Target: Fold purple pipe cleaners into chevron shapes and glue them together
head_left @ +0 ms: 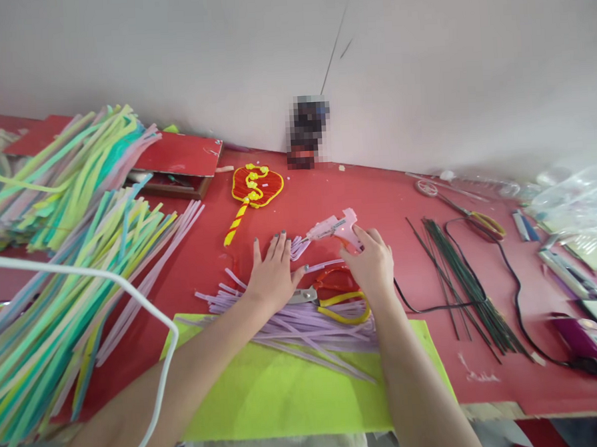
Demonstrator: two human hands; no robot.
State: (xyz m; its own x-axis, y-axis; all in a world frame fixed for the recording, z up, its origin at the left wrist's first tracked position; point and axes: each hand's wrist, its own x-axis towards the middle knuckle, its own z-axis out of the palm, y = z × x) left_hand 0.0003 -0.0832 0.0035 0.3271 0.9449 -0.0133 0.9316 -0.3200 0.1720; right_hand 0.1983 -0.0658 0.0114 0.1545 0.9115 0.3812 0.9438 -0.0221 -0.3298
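Note:
My right hand (pixel 370 263) grips the handle of a pink hot glue gun (pixel 331 228), whose nozzle points left. Just below the nozzle lies a small bundle of bent lilac pipe cleaners (pixel 298 248). Palm down with fingers stretched apart, my left hand (pixel 274 271) rests on the red table beside that bundle. Its thumb tip is by one end of a lilac pipe cleaner (pixel 325 265). Under my wrists, loose lilac pipe cleaners (pixel 304 326) lie across a lime-green sheet (pixel 287 391). Scissors (pixel 343 308) with red and yellow handles sit on top of them, partly hidden by my right hand.
Multicoloured pipe cleaners (pixel 82 288) are heaped at left, near a white cable (pixel 152 304). A red and yellow fan-shaped craft (pixel 258 187) lies behind my left hand. Dark green stems (pixel 475 287), a black cord (pixel 514 285), scissors (pixel 483 224) and a purple box (pixel 588 345) occupy the right.

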